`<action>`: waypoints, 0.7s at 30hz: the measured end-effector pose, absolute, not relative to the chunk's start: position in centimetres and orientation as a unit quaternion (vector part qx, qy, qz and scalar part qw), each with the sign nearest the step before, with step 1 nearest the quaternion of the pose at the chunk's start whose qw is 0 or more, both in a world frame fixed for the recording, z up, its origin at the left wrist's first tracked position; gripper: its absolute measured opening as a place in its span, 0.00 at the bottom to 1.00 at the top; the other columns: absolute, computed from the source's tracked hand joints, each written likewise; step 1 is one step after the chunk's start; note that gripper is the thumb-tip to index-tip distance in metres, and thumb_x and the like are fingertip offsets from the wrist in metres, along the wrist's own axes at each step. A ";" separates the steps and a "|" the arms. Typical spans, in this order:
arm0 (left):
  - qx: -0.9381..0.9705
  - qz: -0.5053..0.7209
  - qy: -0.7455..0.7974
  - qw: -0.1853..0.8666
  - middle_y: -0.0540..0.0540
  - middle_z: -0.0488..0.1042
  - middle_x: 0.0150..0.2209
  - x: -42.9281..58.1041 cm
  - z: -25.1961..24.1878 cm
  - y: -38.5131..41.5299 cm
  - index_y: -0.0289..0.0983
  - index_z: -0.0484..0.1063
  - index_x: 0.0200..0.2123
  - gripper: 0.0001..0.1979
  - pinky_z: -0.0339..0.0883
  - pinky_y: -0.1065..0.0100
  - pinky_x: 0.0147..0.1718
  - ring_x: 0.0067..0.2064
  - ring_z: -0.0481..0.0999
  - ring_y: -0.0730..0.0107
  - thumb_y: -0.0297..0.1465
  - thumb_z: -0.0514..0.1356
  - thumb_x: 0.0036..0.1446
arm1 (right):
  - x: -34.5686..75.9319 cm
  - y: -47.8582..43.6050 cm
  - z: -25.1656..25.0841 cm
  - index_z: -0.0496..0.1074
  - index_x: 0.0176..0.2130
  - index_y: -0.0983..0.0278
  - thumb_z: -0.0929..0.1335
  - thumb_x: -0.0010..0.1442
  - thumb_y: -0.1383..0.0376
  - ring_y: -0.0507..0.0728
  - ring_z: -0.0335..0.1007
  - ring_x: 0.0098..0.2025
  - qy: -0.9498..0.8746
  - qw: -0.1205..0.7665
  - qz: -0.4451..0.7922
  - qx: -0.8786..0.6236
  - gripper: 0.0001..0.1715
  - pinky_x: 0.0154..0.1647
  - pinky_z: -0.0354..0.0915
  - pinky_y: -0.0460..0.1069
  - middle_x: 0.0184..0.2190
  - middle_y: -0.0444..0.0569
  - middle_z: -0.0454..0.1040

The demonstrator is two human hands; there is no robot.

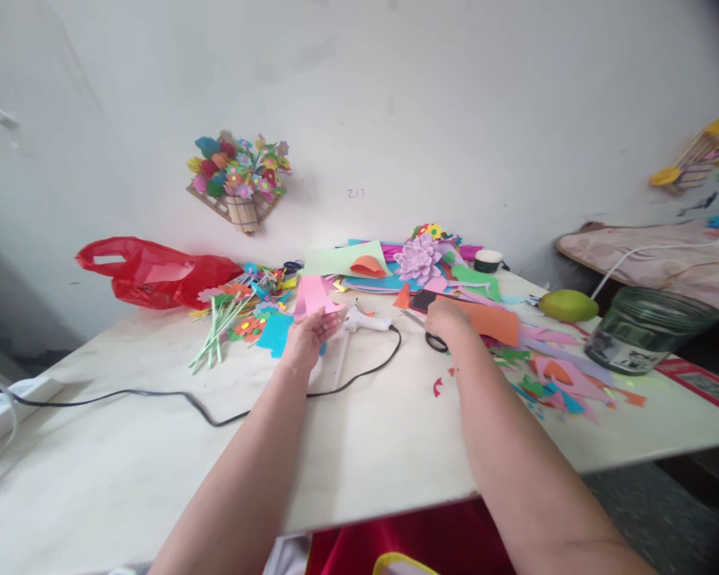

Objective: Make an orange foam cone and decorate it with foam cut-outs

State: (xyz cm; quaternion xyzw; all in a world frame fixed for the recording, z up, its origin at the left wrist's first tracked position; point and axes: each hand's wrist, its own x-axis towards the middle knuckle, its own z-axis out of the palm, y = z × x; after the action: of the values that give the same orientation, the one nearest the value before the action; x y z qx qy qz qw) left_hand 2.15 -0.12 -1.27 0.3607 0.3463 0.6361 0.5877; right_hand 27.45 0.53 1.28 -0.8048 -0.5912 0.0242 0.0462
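Note:
My left hand [311,335] holds a pink foam sheet [315,294] between thumb and fingers, over the middle of the table. My right hand [447,319] is curled down over a pair of scissors [436,343]. One black handle loop shows below the hand and the blades point left; most of the fingertips are hidden. Between the hands lies a white glue gun [365,321] with a black cord. Blue foam pieces [276,334] lie just left of my left hand. A dark phone-like object [423,300] and an orange sheet [494,321] lie by my right hand.
Green stems [216,335] and foam flowers lie at left, near a red plastic bag [156,275]. Coloured scraps [566,387], a glass jar [641,331] and a yellow-green fruit [568,305] are at right. The black cord [185,395] crosses the table to a power strip [17,411].

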 end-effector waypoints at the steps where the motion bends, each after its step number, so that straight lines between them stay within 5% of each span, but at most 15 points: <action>1: 0.355 0.640 0.347 0.587 0.41 0.78 0.29 2.1 -1.2 -0.1 0.32 0.73 0.27 0.04 0.71 0.68 0.33 0.28 0.76 0.70 0.28 0.62 0.48 | 27.5 0.5 1.3 0.72 0.48 0.68 0.65 0.53 0.69 0.64 0.67 0.51 -0.596 0.046 0.019 -0.802 0.22 0.45 0.64 0.53 0.48 0.64 0.71; 11: 0.363 0.660 0.322 0.574 0.40 0.78 0.33 2.0 -1.2 -0.2 0.31 0.73 0.31 0.07 0.71 0.69 0.33 0.31 0.78 0.67 0.29 0.63 0.48 | 27.8 0.6 1.4 0.74 0.43 0.68 0.72 0.45 0.66 0.62 0.72 0.46 -0.605 -0.014 0.073 -0.793 0.23 0.43 0.65 0.51 0.40 0.62 0.75; 21: 0.319 0.676 0.317 0.584 0.43 0.78 0.27 1.9 -1.0 -0.3 0.31 0.73 0.28 0.01 0.71 0.71 0.32 0.29 0.78 0.69 0.23 0.61 0.49 | 25.8 -0.5 2.4 0.73 0.43 0.66 0.66 0.52 0.69 0.62 0.70 0.48 -0.642 0.039 0.053 -0.764 0.17 0.43 0.64 0.51 0.44 0.59 0.74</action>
State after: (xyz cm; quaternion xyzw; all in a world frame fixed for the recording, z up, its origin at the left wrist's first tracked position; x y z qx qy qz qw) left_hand 1.92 -0.26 -1.04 0.3195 0.3170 0.6758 0.5837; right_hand 25.85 -0.53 2.37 -0.7639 -0.6420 0.0530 0.0386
